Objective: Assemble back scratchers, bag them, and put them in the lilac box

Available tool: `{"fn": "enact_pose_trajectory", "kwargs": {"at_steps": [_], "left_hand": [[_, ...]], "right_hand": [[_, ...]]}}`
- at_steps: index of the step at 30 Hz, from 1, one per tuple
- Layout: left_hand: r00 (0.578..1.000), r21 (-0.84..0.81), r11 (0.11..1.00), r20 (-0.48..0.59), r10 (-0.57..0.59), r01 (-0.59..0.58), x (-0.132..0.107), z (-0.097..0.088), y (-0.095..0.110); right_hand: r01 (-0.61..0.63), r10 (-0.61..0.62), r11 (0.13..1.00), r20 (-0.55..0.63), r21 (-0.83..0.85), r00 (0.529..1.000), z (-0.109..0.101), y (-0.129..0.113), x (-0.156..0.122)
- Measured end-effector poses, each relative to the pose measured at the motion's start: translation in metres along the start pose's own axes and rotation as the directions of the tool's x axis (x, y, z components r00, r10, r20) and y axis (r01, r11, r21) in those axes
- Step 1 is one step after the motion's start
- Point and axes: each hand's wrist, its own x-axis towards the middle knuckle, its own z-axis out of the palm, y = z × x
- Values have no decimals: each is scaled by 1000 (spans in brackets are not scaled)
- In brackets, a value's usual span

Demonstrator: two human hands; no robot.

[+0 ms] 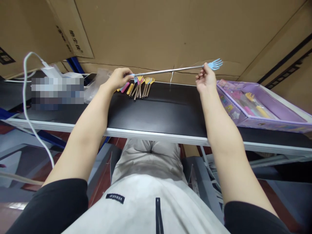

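Between my two hands stretches a telescopic back scratcher [170,69] with a thin metal rod and a light blue hand-shaped claw at its right end. My left hand [120,78] is closed round its handle end. My right hand [206,78] pinches the rod just behind the blue claw. It is held slightly above the black table [161,110]. Under the left hand lies a pile of collapsed scratchers [139,87] with yellow, pink and blue claws and handles.
A purple display box [255,107] with coloured scratchers sits on the table's right side. Clear plastic bags [96,86] lie left of the pile. A white charger and cable [26,97] hang at the left. Cardboard boxes [170,29] wall the table's back.
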Motion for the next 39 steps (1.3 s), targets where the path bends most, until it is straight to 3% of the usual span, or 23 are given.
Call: {"fn": "enact_pose_trajectory", "kwargs": {"at_steps": [2,7,16,23,27,30,33,36,39], "left_hand": [[1000,5,1000,2,-4,4,1,3,-1],[1000,-19,1000,-23,-16,16,5,10,-8],[998,-73,997,-65,23,-28,7,13,-2],[998,-26,998,-27,-56,55,2,18,17],[999,-22,999,-25,-48,48,0,22,12],[999,-47,999,-34,3,-5,3,30,20],[996,-79,993,-37,85,-88,5,45,46],[990,-95,985,-39,138,-141,1,62,74],[985,-121,978,-26,168,-170,-4,72,85]], "right_hand": [[17,-16,999,16,-39,1000,-3,1,6],[-13,13,1000,-77,-4,997,-5,0,19],[101,-88,986,100,-135,991,-16,0,23],[26,-24,999,-101,18,995,-11,-1,17],[44,-46,998,-27,-46,999,-7,-4,15],[51,-47,994,45,-97,998,5,1,2],[10,-3,997,87,-70,996,27,17,-29],[-38,47,998,224,-42,974,51,37,-65],[-33,40,999,289,-31,957,63,46,-89]]}}
